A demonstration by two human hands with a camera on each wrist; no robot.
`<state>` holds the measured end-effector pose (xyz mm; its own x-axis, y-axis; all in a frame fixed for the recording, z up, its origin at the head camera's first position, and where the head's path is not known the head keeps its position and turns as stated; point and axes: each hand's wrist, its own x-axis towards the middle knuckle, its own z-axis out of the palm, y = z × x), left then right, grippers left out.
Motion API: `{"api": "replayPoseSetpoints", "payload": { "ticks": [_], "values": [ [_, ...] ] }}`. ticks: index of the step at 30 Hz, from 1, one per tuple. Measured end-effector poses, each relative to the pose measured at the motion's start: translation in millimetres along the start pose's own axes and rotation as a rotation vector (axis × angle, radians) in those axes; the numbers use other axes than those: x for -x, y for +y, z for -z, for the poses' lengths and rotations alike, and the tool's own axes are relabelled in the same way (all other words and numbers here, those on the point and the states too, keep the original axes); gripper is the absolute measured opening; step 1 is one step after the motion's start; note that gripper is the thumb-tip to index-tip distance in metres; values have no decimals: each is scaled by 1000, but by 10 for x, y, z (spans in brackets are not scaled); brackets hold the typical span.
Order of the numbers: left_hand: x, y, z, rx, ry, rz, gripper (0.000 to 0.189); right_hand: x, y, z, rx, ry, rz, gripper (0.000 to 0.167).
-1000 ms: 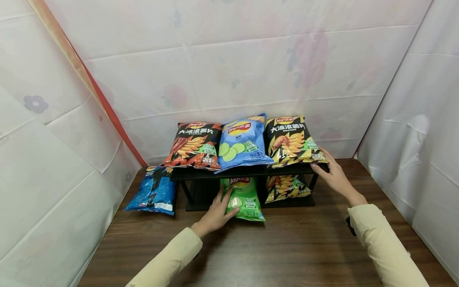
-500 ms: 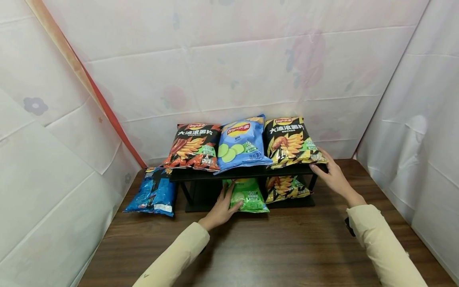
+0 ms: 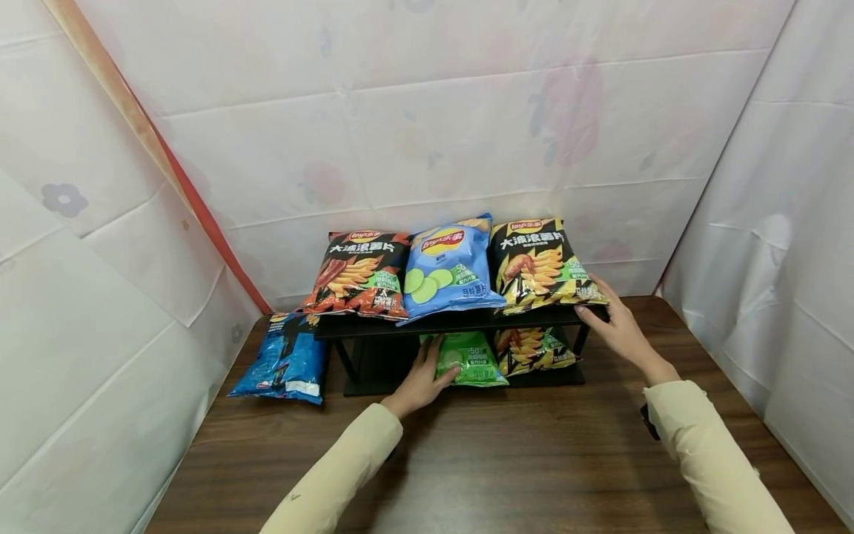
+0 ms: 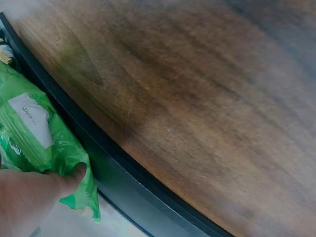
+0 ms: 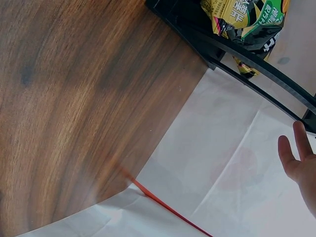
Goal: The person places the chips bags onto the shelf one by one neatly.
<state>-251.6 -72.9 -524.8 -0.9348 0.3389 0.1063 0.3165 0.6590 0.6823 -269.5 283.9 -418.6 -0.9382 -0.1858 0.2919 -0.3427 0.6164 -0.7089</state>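
A two-tier black shelf (image 3: 467,323) stands on the wooden table. On its lower tier lies a green bag of potato chips (image 3: 472,362), its lower end at the front. My left hand (image 3: 422,380) holds this bag at its left side, thumb on the front and fingertips under the upper tier. The left wrist view shows the thumb pressed into the crinkled green wrapper (image 4: 44,133). My right hand (image 3: 620,326) touches the upper tier's right end, beside the yellow-and-black chip bag (image 3: 537,263). In the right wrist view, two straight fingers (image 5: 299,140) reach the shelf's edge.
A red-and-black chip bag (image 3: 360,274) and a light-blue one (image 3: 448,267) also lie on the upper tier. Right of the green bag is a second yellow-and-black bag (image 3: 534,351). A dark-blue bag (image 3: 283,360) lies left of the shelf. White cloth (image 3: 427,133) hangs behind.
My left hand has pushed the green bag deeper into the lower tier and to the right, closer to the yellow-and-black bag. The right hand stays at the shelf's end.
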Motion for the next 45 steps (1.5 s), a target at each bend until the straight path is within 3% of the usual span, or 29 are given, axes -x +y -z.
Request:
{"api": "replayPoseSetpoints", "payload": {
  "ticks": [18, 28, 34, 38, 45],
  "values": [
    [-121, 62, 6, -36, -70, 29, 78, -12, 80, -4, -4, 16, 25, 67],
    [-60, 55, 28, -68, -30, 10, 76, -33, 100, -15, -9, 3, 21, 67],
    [31, 76, 39, -182, 17, -54, 76, -27, 83, -13, -21, 6, 25, 68],
    [56, 66, 39, -256, 8, -56, 73, -24, 83, -10, -22, 9, 35, 67],
    [34, 69, 59, -258, 22, -66, 67, -24, 107, -19, -19, 16, 47, 66]
  ]
}}
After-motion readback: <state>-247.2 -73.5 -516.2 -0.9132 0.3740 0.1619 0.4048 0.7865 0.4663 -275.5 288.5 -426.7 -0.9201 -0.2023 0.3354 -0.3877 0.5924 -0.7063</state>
